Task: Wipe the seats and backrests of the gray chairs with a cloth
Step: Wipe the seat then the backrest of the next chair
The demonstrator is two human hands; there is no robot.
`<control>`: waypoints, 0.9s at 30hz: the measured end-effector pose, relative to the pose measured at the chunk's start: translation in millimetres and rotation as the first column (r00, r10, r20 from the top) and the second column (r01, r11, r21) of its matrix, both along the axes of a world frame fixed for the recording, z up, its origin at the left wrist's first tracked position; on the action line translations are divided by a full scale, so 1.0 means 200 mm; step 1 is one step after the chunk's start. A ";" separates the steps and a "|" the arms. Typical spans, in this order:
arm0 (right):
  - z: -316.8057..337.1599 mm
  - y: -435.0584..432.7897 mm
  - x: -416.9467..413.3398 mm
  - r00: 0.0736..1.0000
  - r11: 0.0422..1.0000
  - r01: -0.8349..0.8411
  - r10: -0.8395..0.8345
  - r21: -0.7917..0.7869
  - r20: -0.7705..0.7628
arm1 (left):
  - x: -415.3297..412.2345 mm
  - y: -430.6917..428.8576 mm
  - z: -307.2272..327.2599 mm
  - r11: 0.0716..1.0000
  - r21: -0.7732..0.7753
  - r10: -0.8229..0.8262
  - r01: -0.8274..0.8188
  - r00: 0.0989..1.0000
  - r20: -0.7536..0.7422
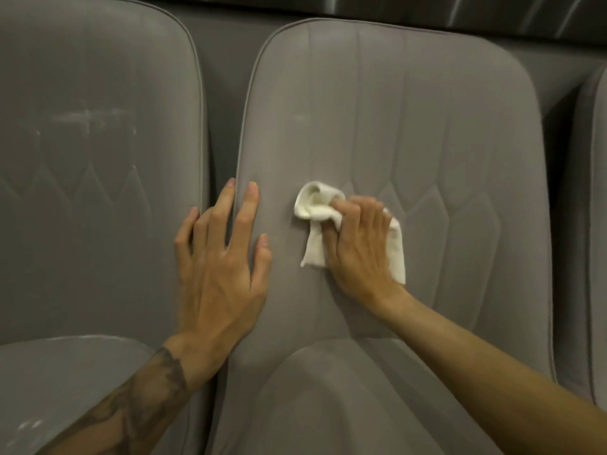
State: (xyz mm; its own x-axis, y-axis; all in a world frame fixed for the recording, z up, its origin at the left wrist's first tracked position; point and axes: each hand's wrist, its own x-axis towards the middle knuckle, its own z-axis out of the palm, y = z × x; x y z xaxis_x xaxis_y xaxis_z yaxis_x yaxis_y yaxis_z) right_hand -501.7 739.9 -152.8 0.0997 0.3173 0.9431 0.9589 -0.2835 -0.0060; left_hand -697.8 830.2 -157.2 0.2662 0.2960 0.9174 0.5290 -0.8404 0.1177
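The small white crumpled cloth (323, 213) lay low on the gray stitched upholstered backrest (410, 126) of the middle chair, pinned under the right hand (358, 244), whose curled fingers gripped it. Its long axis ran diagonally, the bunched end pointing up and left past the fingertips (a loose tail hung below the thumb). The left hand (220, 257) rested flat on that backrest's left edge, apart from the cloth, fingers spread, holding nothing. A second gray chair (98, 159) stood just beside.
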 end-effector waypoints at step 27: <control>0.91 0.33 -0.20 0.985 0.972 0.057 -0.018 0.229 -0.170 | -0.05 0.02 0.03 0.996 -0.018 -0.092 0.092 0.995 -0.023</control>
